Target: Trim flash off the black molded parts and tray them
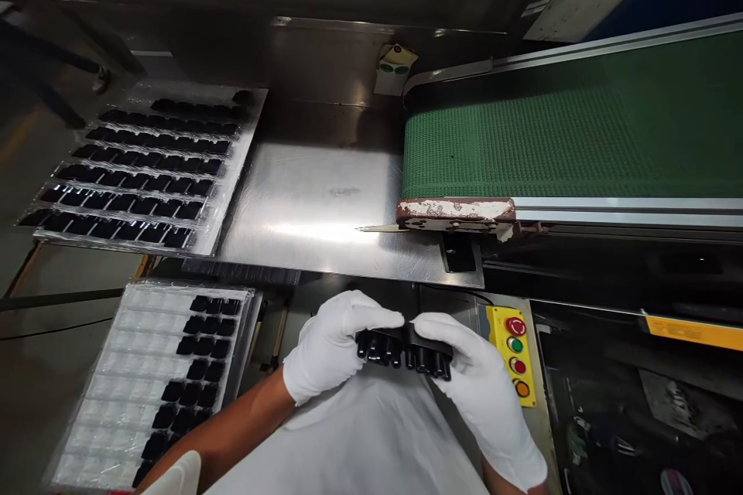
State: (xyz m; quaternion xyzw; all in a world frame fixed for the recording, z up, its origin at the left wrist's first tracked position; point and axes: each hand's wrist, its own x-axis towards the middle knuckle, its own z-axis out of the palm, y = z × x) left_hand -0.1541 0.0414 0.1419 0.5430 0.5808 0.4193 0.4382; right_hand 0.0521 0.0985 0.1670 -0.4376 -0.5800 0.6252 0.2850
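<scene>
My left hand, in a white glove, pinches a black plastic part with short round pegs pointing down. A similar black pegged part is gripped in my white-gloved right hand, between thumb and fingers. Both parts are held side by side in front of my body, with their inner ends close together; whether they touch I cannot tell. At lower left, a clear plastic tray carries black parts in its right-hand columns. A second tray, on the metal table, holds rows of black parts.
A green conveyor belt runs off to the right from the steel table. A thin pointed tool and a phone-like dark object lie by its end. A yellow button box stands beside my right hand.
</scene>
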